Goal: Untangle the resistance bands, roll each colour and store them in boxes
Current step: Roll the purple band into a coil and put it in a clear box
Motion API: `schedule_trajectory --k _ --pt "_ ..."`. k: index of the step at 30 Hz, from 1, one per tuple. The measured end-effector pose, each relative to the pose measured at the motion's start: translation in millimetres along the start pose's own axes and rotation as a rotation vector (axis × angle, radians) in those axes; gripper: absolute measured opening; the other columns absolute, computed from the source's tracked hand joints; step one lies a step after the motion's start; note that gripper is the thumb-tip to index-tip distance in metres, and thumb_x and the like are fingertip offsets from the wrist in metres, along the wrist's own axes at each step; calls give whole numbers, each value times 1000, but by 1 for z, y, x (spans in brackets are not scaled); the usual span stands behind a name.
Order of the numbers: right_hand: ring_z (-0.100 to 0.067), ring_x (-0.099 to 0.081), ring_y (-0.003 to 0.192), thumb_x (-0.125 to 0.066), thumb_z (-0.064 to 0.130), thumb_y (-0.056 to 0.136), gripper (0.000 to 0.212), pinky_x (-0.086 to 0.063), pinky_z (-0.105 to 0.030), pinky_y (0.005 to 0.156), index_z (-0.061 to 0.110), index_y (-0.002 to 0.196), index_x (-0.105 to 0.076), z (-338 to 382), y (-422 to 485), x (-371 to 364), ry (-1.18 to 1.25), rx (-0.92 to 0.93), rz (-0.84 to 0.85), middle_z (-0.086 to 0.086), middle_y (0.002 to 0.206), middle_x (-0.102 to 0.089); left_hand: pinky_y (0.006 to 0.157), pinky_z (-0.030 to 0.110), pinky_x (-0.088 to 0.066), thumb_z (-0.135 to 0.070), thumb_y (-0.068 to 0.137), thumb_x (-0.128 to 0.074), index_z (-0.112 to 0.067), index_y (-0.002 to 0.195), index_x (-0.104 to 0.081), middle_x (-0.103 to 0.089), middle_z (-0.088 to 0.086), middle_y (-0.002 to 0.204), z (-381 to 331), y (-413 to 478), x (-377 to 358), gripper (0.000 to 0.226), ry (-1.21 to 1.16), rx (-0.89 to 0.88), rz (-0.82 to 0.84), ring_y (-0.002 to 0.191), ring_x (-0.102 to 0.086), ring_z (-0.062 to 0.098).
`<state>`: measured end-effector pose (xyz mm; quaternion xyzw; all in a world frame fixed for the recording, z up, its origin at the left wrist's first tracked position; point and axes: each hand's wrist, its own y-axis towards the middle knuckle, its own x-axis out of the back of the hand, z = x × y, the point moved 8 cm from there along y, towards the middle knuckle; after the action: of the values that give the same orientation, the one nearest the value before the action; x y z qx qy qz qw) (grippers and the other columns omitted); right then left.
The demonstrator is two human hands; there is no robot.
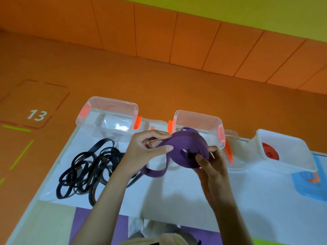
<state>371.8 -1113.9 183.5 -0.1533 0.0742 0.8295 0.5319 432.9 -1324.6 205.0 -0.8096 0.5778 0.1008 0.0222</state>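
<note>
The person is holding a purple band roll in the air above the white table, in front of the middle box. The left hand is pinching the band's strand at the roll's left side between thumb and fingers. The right hand is gripping the roll from below and the right, fingers curled round it. A loose purple loop is hanging down from the roll toward the table.

Three boxes are standing along the table's far edge. The left box and the middle box are clear with orange clips, and the table is showing through their walls. The right box is whitish and is holding a red roll; it is sitting on a blue lid.

A tangle of black bands is lying on the table's left part, near the left box.
</note>
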Motion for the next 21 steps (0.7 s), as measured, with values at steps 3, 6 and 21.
schedule_trajectory --k 3,6,21 --pt "-38 -70 113 -89 25 76 49 -58 -50 90 20 116 -63 4 15 25 -197 -41 43 -13 119 -72 90 19 -58 -1 74 -93 -24 91 -85 -82 1 105 -4 16 -13 29 62 -11 22 105 -77 15" --pt "-34 -72 112 -89 28 75 63 -63 -48 88 26 131 -60 14 32 41 -304 -72 93 -7 121 -73 88 28 -61 -2 75 -94 -14 90 -81 -82 3 104 -2 30 -33 24 139 -17 98 102 -78 22" --pt "-42 -71 113 -85 8 81 35 -62 -62 82 3 102 -57 -2 61 94 -44 -193 93 -21 123 -70 89 23 -58 -19 84 -86 -25 96 -84 -81 0 109 31 77 -83 14 184 -46 81 109 -76 20"
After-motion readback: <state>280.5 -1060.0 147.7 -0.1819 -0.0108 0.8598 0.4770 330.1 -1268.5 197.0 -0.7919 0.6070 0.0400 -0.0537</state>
